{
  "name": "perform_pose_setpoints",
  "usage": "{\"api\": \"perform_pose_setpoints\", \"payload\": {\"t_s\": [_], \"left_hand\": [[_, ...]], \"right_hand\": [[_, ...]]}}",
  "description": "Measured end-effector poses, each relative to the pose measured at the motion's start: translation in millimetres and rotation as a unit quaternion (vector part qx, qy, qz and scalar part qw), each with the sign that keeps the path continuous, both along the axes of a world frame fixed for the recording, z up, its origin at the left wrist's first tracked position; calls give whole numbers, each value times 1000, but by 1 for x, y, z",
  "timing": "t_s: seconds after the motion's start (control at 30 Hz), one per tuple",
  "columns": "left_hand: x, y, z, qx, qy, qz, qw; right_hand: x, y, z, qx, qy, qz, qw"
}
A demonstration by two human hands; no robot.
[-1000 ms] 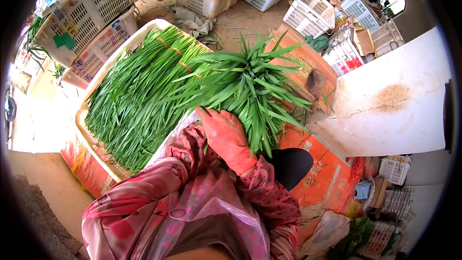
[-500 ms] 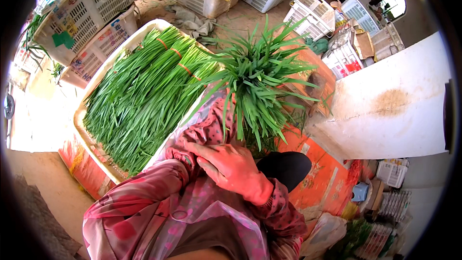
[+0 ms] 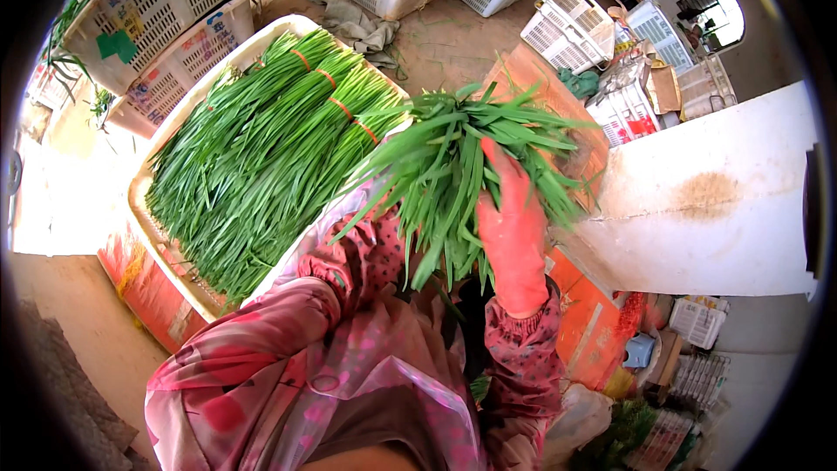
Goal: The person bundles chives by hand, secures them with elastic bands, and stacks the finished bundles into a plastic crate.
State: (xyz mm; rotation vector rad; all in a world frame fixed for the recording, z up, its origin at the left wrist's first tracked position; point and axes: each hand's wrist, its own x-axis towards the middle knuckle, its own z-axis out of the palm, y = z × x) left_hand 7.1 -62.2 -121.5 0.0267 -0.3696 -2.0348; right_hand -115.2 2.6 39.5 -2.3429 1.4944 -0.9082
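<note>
The right hand point(image 3: 513, 231), in an orange-red rubber glove, is closed around a loose bunch of long flat green leaves point(image 3: 453, 166), fingers wrapped over the blades and holding it up over the person's lap, just right of the white plastic crate point(image 3: 166, 144) filled with tied green bundles point(image 3: 261, 148). The left hand is hidden behind the bunch and the pink floral sleeve point(image 3: 349, 262); its grip cannot be told
</note>
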Motion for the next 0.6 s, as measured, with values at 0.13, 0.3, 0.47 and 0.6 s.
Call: {"api": "perform_pose_setpoints", "payload": {"t_s": [0.13, 0.3, 0.47, 0.6], "left_hand": [[2, -1, -1, -2, 8, 3, 1000], [1, -2, 0, -6, 22, -3, 1000], [-3, -1, -1, -8, 16, -4, 1000], [1, -3, -4, -9, 17, -4, 1000]], "right_hand": [[-48, -1, -33, 54, -31, -87, 994], [-84, 7, -45, 105, -87, -168, 976], [-69, 12, 41, -7, -268, -242, 932], [-16, 24, 79, -87, -320, -10, 943]]}}
